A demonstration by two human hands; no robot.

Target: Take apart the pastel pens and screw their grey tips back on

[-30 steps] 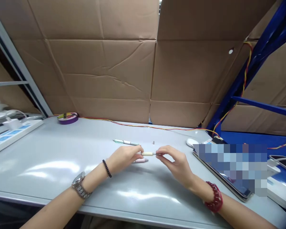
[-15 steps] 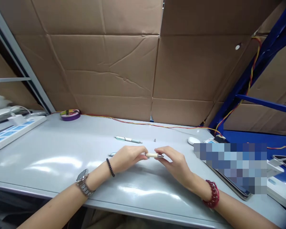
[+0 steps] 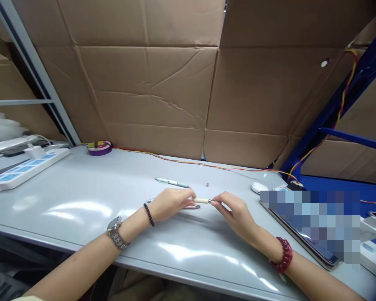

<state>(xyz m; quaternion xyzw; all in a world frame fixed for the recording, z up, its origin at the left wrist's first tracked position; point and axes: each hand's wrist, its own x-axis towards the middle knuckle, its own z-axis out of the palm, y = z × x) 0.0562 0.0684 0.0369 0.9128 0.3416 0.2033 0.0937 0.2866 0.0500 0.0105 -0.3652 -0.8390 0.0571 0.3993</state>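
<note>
Between my hands is a cream-coloured pen, roughly level just above the table. My left hand is closed round its left part, which the fingers hide. The thumb and fingertips of my right hand pinch the silver tip at the pen's right end. Under my left hand a pinkish pen end with a metal tip pokes out, and another pen end shows left of the hand; whether they are one pen is hidden. A mint-and-white pen lies behind. Farther right is a tiny grey piece.
A purple tape roll sits at the back left, with a white power strip nearer the left edge. On the right are a white mouse and a dark flat device, partly blurred out. Thin red-yellow wires run along the back.
My right fingertips have shifted from the barrel's front out to the silver tip. The pinkish pen end now shows below my left hand. The whole view has shifted slightly.
</note>
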